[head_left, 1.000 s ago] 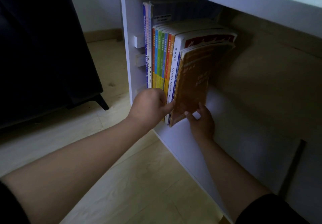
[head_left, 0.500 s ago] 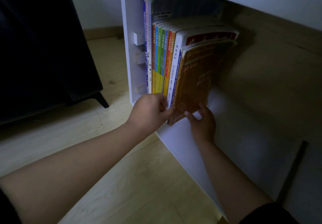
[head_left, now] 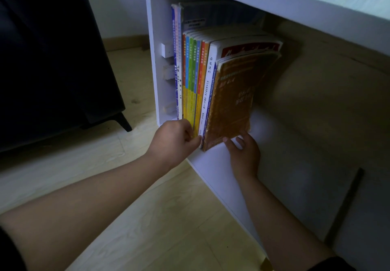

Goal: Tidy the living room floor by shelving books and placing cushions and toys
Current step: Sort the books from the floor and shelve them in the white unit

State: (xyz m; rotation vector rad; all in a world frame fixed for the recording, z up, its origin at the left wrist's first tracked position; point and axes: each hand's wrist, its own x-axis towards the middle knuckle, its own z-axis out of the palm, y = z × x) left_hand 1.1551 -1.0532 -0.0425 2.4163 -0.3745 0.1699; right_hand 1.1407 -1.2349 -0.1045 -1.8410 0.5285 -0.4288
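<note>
A row of several books [head_left: 195, 76] stands upright at the left end of a low white shelf [head_left: 215, 163]. The rightmost is a brown-covered book [head_left: 232, 102] that leans against the others. My left hand [head_left: 173, 142] has its fingers curled, with the fingertips against the bottom of the book spines. My right hand [head_left: 242, 152] rests on the shelf board, its fingers touching the brown book's bottom edge.
A dark cabinet on legs [head_left: 52, 59] stands to the left on the pale wood floor [head_left: 147, 218]. The shelf's side panel [head_left: 154, 49] carries small white fittings. To the right of the books the shelf compartment is dim and open.
The brown book and its neighbours have slid a little further back onto the shelf, and both hands have followed them in slightly.
</note>
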